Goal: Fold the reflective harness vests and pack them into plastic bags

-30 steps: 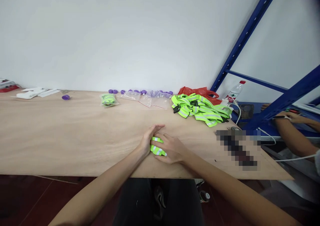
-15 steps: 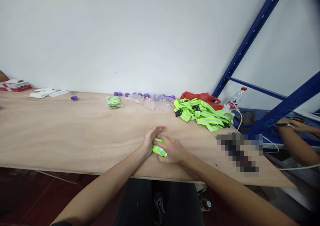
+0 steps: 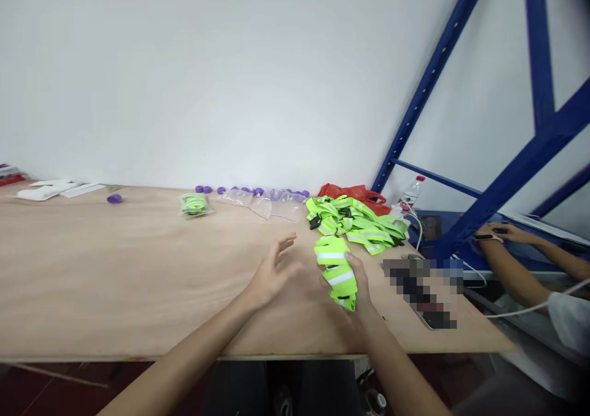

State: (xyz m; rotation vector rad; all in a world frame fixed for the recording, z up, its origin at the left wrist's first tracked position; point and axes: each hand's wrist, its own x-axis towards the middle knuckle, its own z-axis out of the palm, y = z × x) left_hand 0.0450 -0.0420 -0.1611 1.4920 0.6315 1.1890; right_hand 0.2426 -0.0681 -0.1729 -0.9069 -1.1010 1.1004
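Observation:
A folded bundle of neon-yellow reflective strap (image 3: 338, 273) with silver stripes is gripped in my right hand (image 3: 361, 281), raised over the front part of the wooden table. My left hand (image 3: 271, 274) is to its left, apart from the bundle, fingers spread and holding nothing. Beyond my right hand lies a tangled pile of the same reflective straps (image 3: 364, 222) with black buckles. Clear plastic bags (image 3: 265, 204) lie flat at the back, near the middle. Further left is a clear bag packed with folded strap (image 3: 193, 204).
Several purple rolls (image 3: 203, 189) line the wall, with one purple roll (image 3: 114, 199) further left. A red plastic bag (image 3: 354, 195), a bottle (image 3: 412, 193) and a blue metal frame (image 3: 428, 84) stand right. Another person's arms (image 3: 511, 253) rest beyond the frame. A pixelated patch hides something.
My hands have separated. The right hand has lifted the strap bundle and turned it upward to the right; the left has let go and opened. The view has shifted slightly right.

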